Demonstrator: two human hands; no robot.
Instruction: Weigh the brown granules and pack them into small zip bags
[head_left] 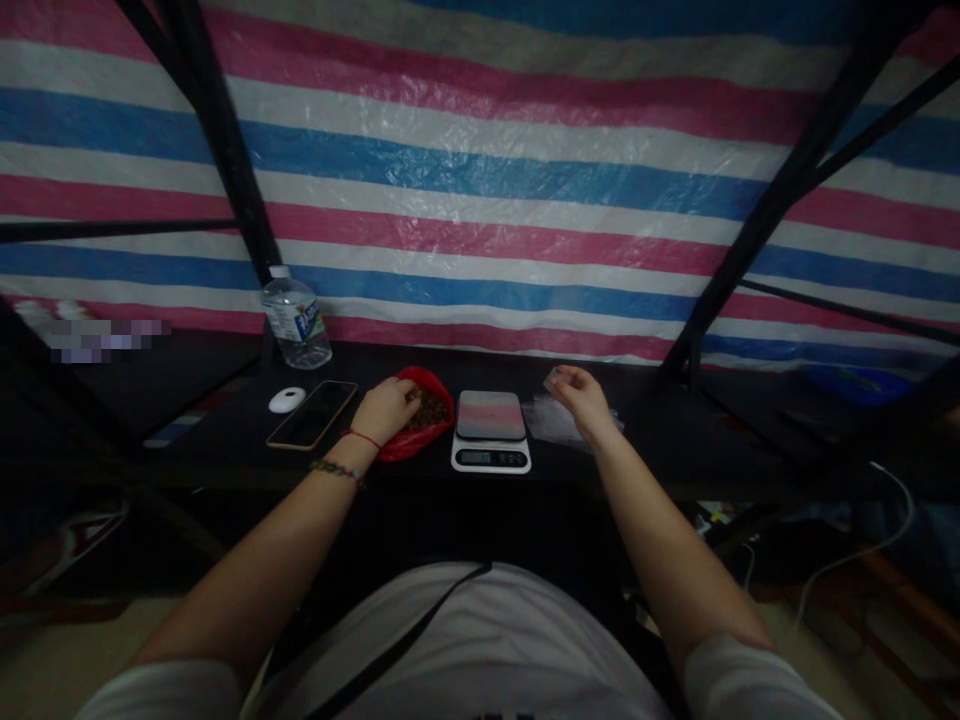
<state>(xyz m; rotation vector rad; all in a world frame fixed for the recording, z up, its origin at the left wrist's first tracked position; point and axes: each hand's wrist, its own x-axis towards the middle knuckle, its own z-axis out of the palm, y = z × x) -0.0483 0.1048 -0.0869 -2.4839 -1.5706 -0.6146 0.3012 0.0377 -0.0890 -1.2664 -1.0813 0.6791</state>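
Note:
A red plastic bag (396, 446) lies open on the black table, full of small brown pieces (429, 412) whose kind I cannot make out. My left hand (386, 408) reaches into its mouth, fingers curled together among the pieces; what lies between the fingertips is hidden. Just right of the bag stands a white kitchen scale (491, 430) with nothing on its metal plate and a display at its front. Beyond the scale, my right hand (581, 400) pinches a small clear plastic bag (555, 378). Beneath that hand lies a pile of clear plastic bags (555, 420).
A phone (313, 414) rests left of the red bag, beside a round white object (287, 400). Behind them stands a clear plastic bottle (297, 320). Dark metal posts (225, 130) slant up on both sides, before a striped plastic sheet (480, 180). A white cable (855, 556) hangs at right.

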